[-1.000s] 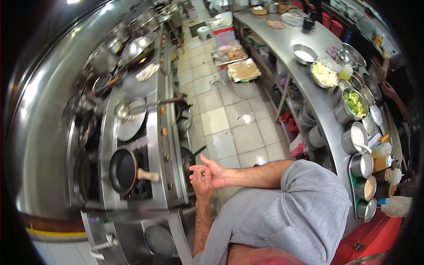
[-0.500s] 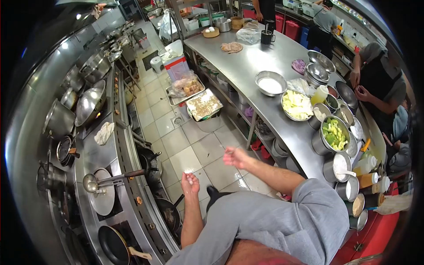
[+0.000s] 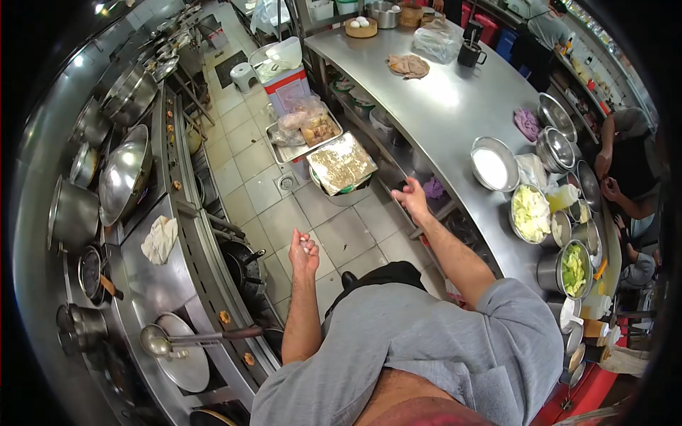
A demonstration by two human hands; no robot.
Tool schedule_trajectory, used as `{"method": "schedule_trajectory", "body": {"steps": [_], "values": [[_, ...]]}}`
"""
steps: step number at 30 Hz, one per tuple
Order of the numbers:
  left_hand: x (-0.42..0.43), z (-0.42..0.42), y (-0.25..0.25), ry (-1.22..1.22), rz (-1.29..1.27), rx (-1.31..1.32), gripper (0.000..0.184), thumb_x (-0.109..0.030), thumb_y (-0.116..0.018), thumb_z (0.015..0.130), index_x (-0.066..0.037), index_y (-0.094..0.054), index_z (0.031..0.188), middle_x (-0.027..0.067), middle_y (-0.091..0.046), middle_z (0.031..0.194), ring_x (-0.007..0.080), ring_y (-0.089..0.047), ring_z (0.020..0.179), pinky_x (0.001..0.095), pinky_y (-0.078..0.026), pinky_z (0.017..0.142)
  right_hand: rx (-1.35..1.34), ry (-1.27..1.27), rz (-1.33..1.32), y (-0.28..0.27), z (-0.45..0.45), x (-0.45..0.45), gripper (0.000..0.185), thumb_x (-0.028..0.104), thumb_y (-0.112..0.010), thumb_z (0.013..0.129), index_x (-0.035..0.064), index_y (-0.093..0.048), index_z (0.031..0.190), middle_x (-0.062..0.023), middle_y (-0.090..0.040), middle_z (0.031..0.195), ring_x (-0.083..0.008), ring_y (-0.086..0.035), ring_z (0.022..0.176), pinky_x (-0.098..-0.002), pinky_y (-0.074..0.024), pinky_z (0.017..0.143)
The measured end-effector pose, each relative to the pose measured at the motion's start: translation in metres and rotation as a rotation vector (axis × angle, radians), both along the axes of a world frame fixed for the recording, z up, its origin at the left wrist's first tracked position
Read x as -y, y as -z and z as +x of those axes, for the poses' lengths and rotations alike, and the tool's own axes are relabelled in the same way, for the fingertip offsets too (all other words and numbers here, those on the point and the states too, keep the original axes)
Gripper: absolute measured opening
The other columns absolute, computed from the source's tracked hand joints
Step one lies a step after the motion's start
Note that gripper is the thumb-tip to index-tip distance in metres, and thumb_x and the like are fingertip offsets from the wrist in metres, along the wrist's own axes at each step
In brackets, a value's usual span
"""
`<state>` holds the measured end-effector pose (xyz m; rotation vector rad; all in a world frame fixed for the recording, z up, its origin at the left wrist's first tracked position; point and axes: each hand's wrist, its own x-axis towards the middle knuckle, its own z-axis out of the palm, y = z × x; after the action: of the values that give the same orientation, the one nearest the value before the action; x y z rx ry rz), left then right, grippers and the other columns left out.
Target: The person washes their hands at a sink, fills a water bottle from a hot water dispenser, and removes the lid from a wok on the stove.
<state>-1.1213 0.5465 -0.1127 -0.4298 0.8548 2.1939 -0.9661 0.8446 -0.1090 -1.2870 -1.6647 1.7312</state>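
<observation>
My left hand is raised over the tiled floor, between the stove and the steel table. Its fingers are curled closed around something small and whitish that I cannot make out. My right hand reaches forward near the steel table's edge, fingers apart, with nothing visible in it. Just beyond that hand stands a bin topped by a stained, pale board or tray. On the table to the right are a steel bowl of white contents, a bowl of pale cut vegetables and a pot of green vegetables.
Along the left runs a stove with a wok, a white cloth and a ladle lying across a round lid. A metal tray with bagged food stands ahead. A co-worker's arm shows at right.
The view has moved forward along the aisle, so the bin and tray look nearer. My right hand has moved forward toward the table edge and its fingers have spread. The left hand stays closed.
</observation>
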Motion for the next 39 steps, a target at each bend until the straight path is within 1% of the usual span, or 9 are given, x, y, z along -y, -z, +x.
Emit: {"method": "schedule_trajectory", "body": {"steps": [4,5,7,9,10,14,21,29,39], "values": [[0.01,-0.03,0.008,-0.085,-0.041,0.058,0.023,-0.031,-0.049,0.095,-0.012,-0.049,0.081,-0.0003,-0.047,0.069,0.0076,-0.039,0.051,0.0204,-0.03,0.041,-0.07,0.15,0.086,0.031,-0.079,-0.05,0.095,0.017,-0.084,0.062,0.0051,-0.029,0.138,-0.0152,-0.046,0.121,-0.0251,-0.052,0.103,-0.035,-0.0446,0.086],[0.017,-0.034,0.011,-0.106,-0.065,0.09,0.023,-0.03,-0.049,0.095,-0.012,-0.049,0.081,-0.0001,-0.047,0.069,0.0079,-0.039,0.05,0.0209,-0.03,0.041,-0.105,0.195,0.062,0.031,-0.094,-0.061,0.098,0.021,-0.085,0.059,0.0007,-0.03,0.137,-0.021,-0.043,0.129,-0.0284,-0.05,0.109,-0.0372,-0.0418,0.092],[0.035,-0.036,0.019,-0.148,-0.113,0.133,0.023,-0.03,-0.049,0.095,-0.012,-0.049,0.08,0.0004,-0.047,0.069,0.0083,-0.039,0.049,0.0218,-0.03,0.04,-0.008,0.31,0.275,0.095,-0.132,-0.11,0.098,0.027,-0.087,0.056,-0.009,-0.035,0.131,-0.0248,-0.041,0.134,-0.0307,-0.045,0.119,-0.0371,-0.036,0.099],[0.049,-0.033,0.019,-0.211,-0.199,0.152,0.023,-0.03,-0.05,0.094,-0.012,-0.049,0.08,0.0007,-0.048,0.069,0.0088,-0.038,0.048,0.0225,-0.03,0.04,0.127,0.313,0.09,0.067,-0.153,-0.129,0.096,0.038,-0.085,0.057,-0.0153,-0.041,0.125,-0.0257,-0.043,0.133,-0.0296,-0.039,0.126,-0.0354,-0.0296,0.105],[0.057,-0.028,0.014,-0.26,-0.271,0.166,0.023,-0.03,-0.05,0.094,-0.012,-0.049,0.08,0.0008,-0.048,0.069,0.009,-0.038,0.048,0.0227,-0.03,0.04,0.438,0.059,-0.078,0.131,-0.166,-0.178,0.095,0.05,-0.077,0.064,-0.0163,-0.043,0.123,-0.0245,-0.044,0.133,-0.0279,-0.038,0.128,-0.0343,-0.0258,0.107],[0.082,-0.007,0.01,-0.375,-0.392,0.223,0.021,-0.029,-0.053,0.092,-0.012,-0.049,0.079,0.0009,-0.049,0.067,0.0098,-0.041,0.049,0.023,-0.032,0.04,0.343,0.268,0.154,0.165,-0.198,-0.209,0.092,0.046,-0.077,0.064,-0.0143,-0.043,0.124,-0.0238,-0.045,0.132,-0.0279,-0.039,0.126,-0.0345,-0.0272,0.106],[0.076,0.003,0.006,-0.452,-0.42,0.323,0.021,-0.026,-0.054,0.092,-0.01,-0.051,0.079,0.0031,-0.051,0.068,0.0119,-0.042,0.049,0.0231,-0.031,0.041,0.455,0.339,0.274,0.212,-0.212,-0.253,0.088,0.04,-0.078,0.063,-0.0109,-0.042,0.125,-0.0225,-0.046,0.13,-0.028,-0.041,0.124,-0.035,-0.0296,0.104],[0.048,-0.015,0.018,-0.345,-0.45,0.388,0.02,-0.024,-0.055,0.091,-0.009,-0.052,0.079,0.0036,-0.052,0.07,0.0118,-0.042,0.05,0.0229,-0.031,0.043,0.494,0.336,0.322,0.241,-0.204,-0.257,0.085,0.033,-0.079,0.062,-0.0069,-0.041,0.126,-0.021,-0.047,0.128,-0.0281,-0.044,0.121,-0.0355,-0.0324,0.102],[0.02,-0.04,0.017,-0.25,-0.512,0.345,0.014,-0.02,-0.057,0.09,-0.009,-0.051,0.083,0.0036,-0.054,0.072,0.0102,-0.044,0.053,0.022,-0.034,0.044,0.474,0.34,0.39,0.247,-0.196,-0.26,0.083,0.024,-0.08,0.061,-0.002,-0.039,0.128,-0.0192,-0.048,0.125,-0.0283,-0.047,0.117,-0.0361,-0.0359,0.1]]}}
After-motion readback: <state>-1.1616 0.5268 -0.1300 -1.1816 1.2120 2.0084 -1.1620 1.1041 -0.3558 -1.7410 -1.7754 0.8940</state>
